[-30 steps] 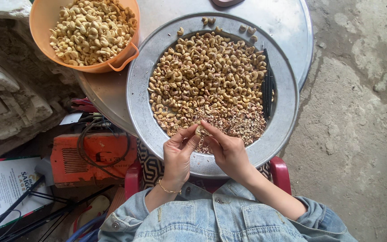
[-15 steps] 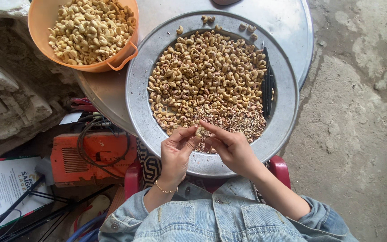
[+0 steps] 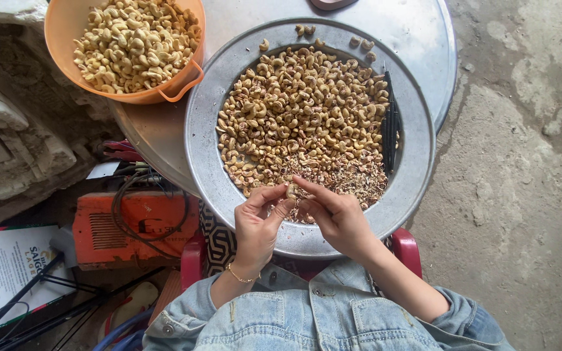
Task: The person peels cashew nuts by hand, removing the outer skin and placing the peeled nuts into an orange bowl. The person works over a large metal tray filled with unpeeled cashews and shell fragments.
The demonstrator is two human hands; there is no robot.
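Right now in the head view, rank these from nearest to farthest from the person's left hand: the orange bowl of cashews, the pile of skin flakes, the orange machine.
From the left hand:
1. Pile of skin flakes, in the metal tray, just right of the fingers.
2. Orange machine, lower left.
3. Orange bowl of cashews, top left.

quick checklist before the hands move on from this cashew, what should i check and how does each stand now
1. Cashew nut pinched between both hands: ok, left hand and right hand meet on it.
2. Skin fully off the nut: cannot tell, fingers hide it.
3. Nut held over the round grey metal tray: ok.
4. Heap of brown-skinned cashews within reach: ok.
5. Orange plastic bowl of pale peeled cashews has room: cannot tell, it looks nearly full.
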